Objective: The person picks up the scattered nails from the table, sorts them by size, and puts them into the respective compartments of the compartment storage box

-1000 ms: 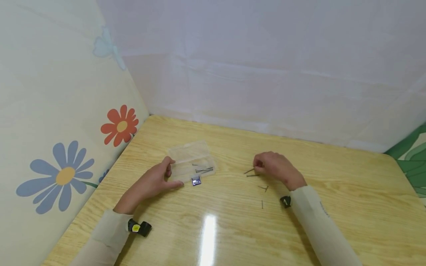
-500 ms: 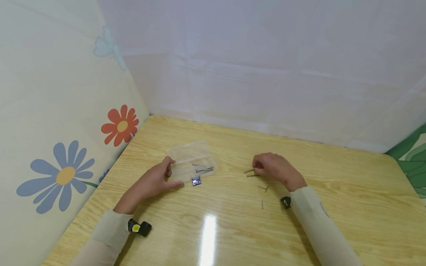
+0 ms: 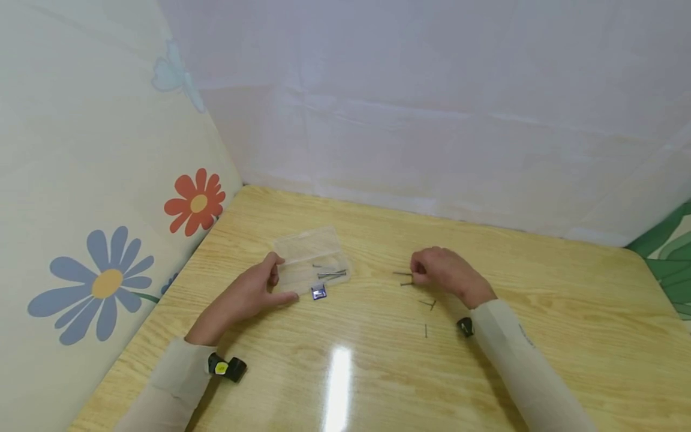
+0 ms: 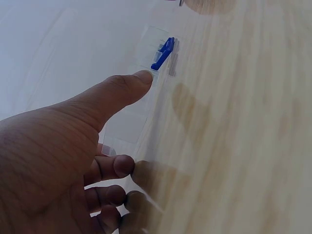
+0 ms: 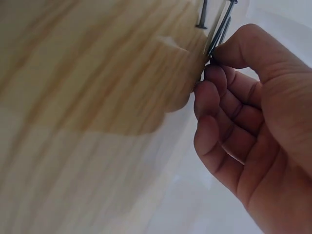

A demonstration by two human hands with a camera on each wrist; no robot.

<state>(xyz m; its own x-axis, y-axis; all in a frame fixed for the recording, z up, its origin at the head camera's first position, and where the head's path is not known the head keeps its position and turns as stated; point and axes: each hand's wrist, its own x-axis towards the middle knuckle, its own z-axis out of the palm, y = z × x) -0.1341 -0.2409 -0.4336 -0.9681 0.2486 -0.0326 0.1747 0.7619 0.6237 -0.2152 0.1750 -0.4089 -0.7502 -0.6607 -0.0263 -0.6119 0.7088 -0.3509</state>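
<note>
Through the head camera I watch the left hand (image 3: pixel 251 294) grip the left end of a clear plastic box (image 3: pixel 294 275), probably to steady so light a thing; the lid (image 3: pixel 308 243) lies back, exposing the nails inside (image 3: pixel 332 275). Well to the right, the right hand (image 3: pixel 445 273) pinches a nail (image 3: pixel 402 273) low over the table (image 3: pixel 281 384), with loose nails (image 3: pixel 429 304) nearer me. The glossy wood-grain top mirrors a streak of light; behind hangs pale cloth (image 3: pixel 405 120), and printed flowers (image 3: pixel 198 204) mark the left side. On the left wrist view, the thumb presses along the box's edge just beside a blue latch (image 4: pixel 164 53), fingers curled at its end. On the right wrist view, thumb and fingertips close on one tip, which I judge suits something so thin.
</note>
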